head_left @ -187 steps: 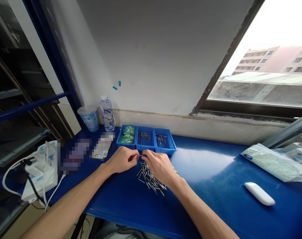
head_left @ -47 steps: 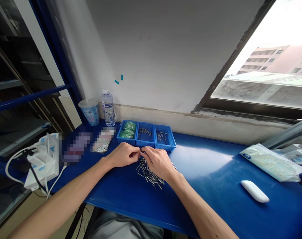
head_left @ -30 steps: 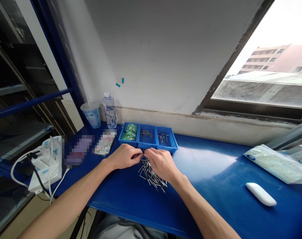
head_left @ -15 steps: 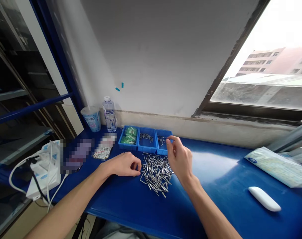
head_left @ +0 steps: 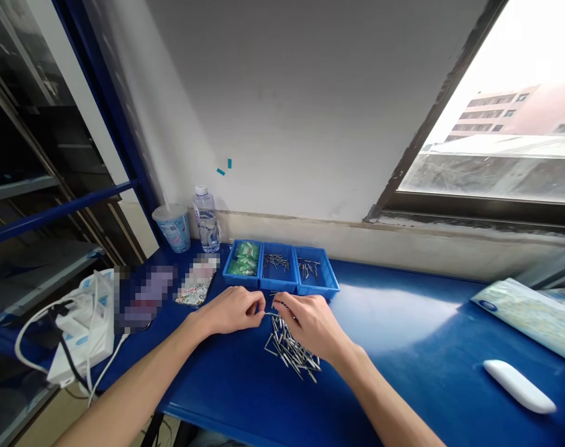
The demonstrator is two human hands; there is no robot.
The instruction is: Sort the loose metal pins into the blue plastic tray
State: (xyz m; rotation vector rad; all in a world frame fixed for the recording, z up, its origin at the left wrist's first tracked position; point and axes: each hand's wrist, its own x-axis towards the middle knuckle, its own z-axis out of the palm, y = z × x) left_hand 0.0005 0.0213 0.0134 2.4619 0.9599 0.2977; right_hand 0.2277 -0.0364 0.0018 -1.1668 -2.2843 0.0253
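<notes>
A loose pile of thin silvery metal pins lies on the blue table in front of the trays. My left hand is closed in a pinch at the pile's left edge, a small metal pin sticking out from its fingertips. Over the upper part of the pile is my right hand, its fingers curled down and close to my left fingertips. What the right fingers hold, if anything, is hidden. Behind the hands, more pins lie in the middle tray and in the right tray.
A left blue tray holds green packets. Further left are a water bottle, a paper cup, a patterned packet and a white power strip with cables. On the right lie a white rounded object and a flat package.
My right hand has moved left and down, from the right tray to the pile beside my left hand. The left hand stays almost in place. A metal pin now shows at its fingertips.
</notes>
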